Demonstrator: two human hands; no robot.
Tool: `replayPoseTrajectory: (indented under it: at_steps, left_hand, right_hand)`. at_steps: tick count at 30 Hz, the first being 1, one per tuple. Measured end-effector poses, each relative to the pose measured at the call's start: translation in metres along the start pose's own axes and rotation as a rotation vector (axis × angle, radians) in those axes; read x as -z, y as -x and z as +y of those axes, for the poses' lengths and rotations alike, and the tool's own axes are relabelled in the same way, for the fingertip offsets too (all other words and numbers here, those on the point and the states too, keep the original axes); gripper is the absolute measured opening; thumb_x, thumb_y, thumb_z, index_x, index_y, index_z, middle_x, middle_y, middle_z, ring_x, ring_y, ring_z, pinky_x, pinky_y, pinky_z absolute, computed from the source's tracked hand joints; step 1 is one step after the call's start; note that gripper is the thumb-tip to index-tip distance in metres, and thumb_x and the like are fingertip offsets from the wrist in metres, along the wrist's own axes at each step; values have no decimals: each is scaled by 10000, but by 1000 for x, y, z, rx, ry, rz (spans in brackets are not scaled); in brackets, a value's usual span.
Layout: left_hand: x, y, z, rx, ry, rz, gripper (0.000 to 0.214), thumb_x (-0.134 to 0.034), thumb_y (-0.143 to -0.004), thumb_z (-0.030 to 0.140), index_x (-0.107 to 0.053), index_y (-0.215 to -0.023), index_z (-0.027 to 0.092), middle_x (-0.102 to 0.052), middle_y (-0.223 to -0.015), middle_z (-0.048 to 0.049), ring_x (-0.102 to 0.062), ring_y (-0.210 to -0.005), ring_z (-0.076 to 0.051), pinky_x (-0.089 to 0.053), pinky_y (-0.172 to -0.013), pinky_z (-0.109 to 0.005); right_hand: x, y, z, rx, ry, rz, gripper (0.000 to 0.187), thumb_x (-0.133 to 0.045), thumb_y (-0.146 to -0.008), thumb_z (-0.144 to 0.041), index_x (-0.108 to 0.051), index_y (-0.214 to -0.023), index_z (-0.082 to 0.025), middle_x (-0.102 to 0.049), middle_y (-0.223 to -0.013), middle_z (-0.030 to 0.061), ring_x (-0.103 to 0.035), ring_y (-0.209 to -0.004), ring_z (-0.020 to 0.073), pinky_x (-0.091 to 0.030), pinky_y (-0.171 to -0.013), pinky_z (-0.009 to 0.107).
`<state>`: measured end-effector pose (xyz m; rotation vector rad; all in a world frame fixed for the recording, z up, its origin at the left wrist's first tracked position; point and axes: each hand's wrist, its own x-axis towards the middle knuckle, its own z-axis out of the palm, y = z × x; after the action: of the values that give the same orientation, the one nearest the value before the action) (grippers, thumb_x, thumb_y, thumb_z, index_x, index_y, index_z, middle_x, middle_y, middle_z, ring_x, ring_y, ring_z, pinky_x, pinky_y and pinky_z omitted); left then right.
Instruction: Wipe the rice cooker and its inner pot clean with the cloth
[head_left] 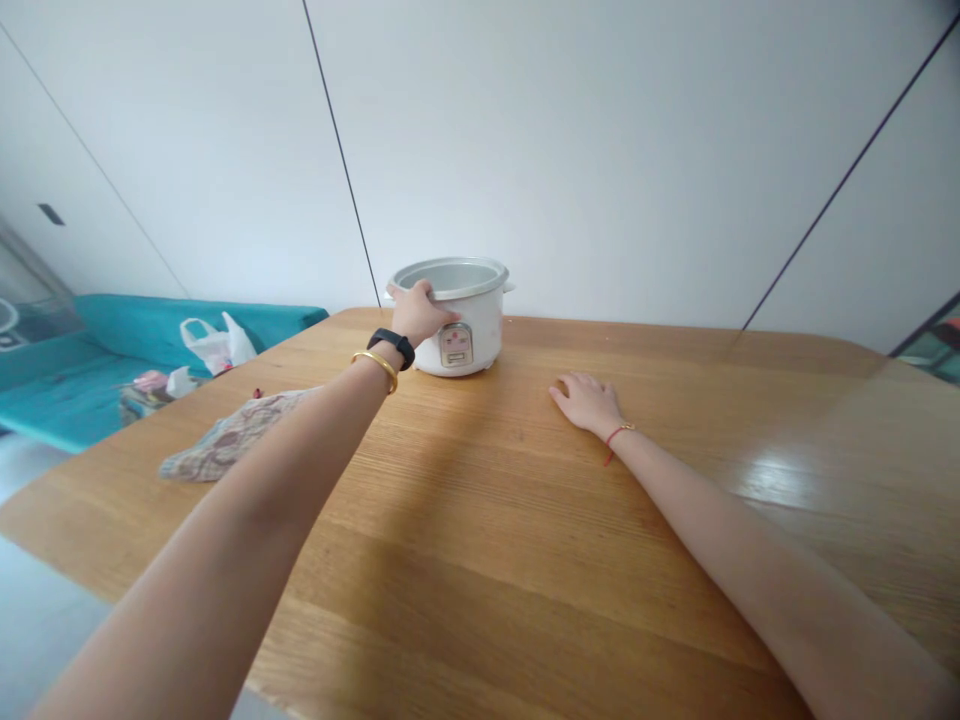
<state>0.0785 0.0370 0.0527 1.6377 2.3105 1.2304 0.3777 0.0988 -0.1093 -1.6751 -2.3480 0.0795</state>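
Note:
A white rice cooker (484,330) without a lid stands upright toward the far side of the wooden table (517,560). Its front carries a small panel with a switch. My left hand (420,313), with a black band and a gold bangle at the wrist, grips the cooker at its left front, just below the rim. Part of that grip is hidden behind the hand. To the right of the cooker, and apart from it, my right hand (589,402) lies flat on the tabletop, holding nothing. A red string circles that wrist.
A checked cloth (225,440) lies on the table's left side, partly behind my left forearm. Beyond the left edge stands a teal sofa (285,322) bearing a white plastic bag (217,347) and small items. A white panelled wall (600,150) rises behind the table.

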Motion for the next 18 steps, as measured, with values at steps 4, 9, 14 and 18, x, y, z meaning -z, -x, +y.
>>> replayPoseTrajectory:
  at_steps: [4, 9, 14, 18]
  left_hand:
    - [-6, -2, 6, 16, 40, -37, 799, -950, -671, 345, -571, -1342, 136, -261, -1555, -259, -606, -1210, -392, -636, -894, -511]
    - [-4, 0, 5, -5, 47, -35, 754, -959, -661, 344, -600, -1295, 151, -298, -1527, -262, -648, -1114, -375, -672, -709, -449]
    - [-5, 3, 12, -2, 59, -42, 733, -964, -653, 342, -609, -1260, 131, -294, -1528, -276, -624, -1169, -412, -659, -649, -415]
    - [-9, 5, 16, -1, 66, -52, 707, -937, -695, 340, -599, -1280, 134, -231, -1581, -286, -638, -1158, -408, -656, -714, -461]
  right_hand:
    - [0, -1, -1, -2, -3, 4, 483, -380, -1038, -486, -625, -1359, -221, -546, -1539, 147, -462, -1431, 317, -318, -1158, 625]
    - [0, -1, -1, -6, -13, 11, 477, -386, -1032, -491, -627, -1346, -225, -565, -1516, 147, -480, -1411, 327, -333, -1145, 625]
    - [1, -1, -2, -32, -23, 21, 487, -390, -1028, -498, -616, -1361, -224, -574, -1508, 145, -495, -1398, 328, -351, -1139, 617]
    - [1, -1, -2, -25, -24, 23, 483, -392, -1025, -499, -620, -1358, -234, -573, -1511, 139, -493, -1403, 325, -349, -1143, 613]
